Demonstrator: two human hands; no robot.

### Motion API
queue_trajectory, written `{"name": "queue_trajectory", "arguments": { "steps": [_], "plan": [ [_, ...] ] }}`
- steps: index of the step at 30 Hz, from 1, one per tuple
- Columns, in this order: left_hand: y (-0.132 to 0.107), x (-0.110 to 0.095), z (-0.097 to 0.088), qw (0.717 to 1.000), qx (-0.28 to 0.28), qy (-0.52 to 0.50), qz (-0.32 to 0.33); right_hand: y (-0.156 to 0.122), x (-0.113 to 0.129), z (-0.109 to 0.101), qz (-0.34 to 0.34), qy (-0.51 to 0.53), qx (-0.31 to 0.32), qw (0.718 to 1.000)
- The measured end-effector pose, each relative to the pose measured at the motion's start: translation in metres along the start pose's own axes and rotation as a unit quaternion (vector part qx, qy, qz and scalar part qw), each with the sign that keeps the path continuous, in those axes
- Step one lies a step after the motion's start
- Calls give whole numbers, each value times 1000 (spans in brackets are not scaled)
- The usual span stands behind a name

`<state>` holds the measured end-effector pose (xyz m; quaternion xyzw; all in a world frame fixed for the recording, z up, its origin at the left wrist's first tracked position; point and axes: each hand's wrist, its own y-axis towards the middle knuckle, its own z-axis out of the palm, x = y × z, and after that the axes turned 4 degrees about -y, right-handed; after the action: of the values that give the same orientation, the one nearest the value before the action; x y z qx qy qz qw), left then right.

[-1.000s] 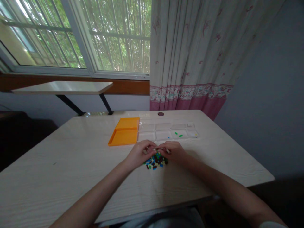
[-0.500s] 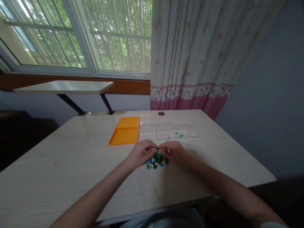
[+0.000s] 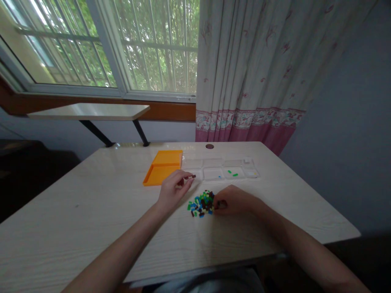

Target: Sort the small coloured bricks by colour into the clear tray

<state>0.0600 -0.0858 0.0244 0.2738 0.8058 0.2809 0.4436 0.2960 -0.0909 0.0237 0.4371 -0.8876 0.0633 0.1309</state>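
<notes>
Between thumb and fingers, my left hand (image 3: 174, 188) pinches a small dark brown brick (image 3: 192, 176), held over the left compartment of a clear plastic tray (image 3: 214, 178). My right hand (image 3: 232, 200) is curled at the right side of a pile of small bricks (image 3: 200, 203) in brown, green, blue and pale yellow. Its fingertips touch the pile; what they hold, if anything, is hidden. In the tray's compartments lie green pieces (image 3: 235, 175), a tiny blue piece (image 3: 219, 177) and a yellow one at the right.
An open orange case (image 3: 167, 156) lies left of the tray. Behind stand a raised shelf (image 3: 91, 110) on black legs and a round cable hole (image 3: 209, 146) in the table (image 3: 106, 211). A curtain (image 3: 244, 81) and barred window are at the back.
My left hand has moved up and left from the pile to the tray with a brown brick. My right hand has parted from it and dropped to the pile's right side.
</notes>
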Motion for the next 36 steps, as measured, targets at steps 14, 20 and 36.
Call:
{"name": "queue_trajectory", "arguments": {
  "steps": [14, 20, 36],
  "plan": [
    [1, 15, 3, 997, -8, 68, -35, 4, 4, 2, -10, -5, 25, 1000],
    [-1, 37, 10, 981, -4, 174, -81, 4, 4, 3, -13, -8, 15, 1000],
    [-12, 6, 17, 981, 177, 37, 69, 14, -8, 20, 99, 325, -119, 933]
  ]
}}
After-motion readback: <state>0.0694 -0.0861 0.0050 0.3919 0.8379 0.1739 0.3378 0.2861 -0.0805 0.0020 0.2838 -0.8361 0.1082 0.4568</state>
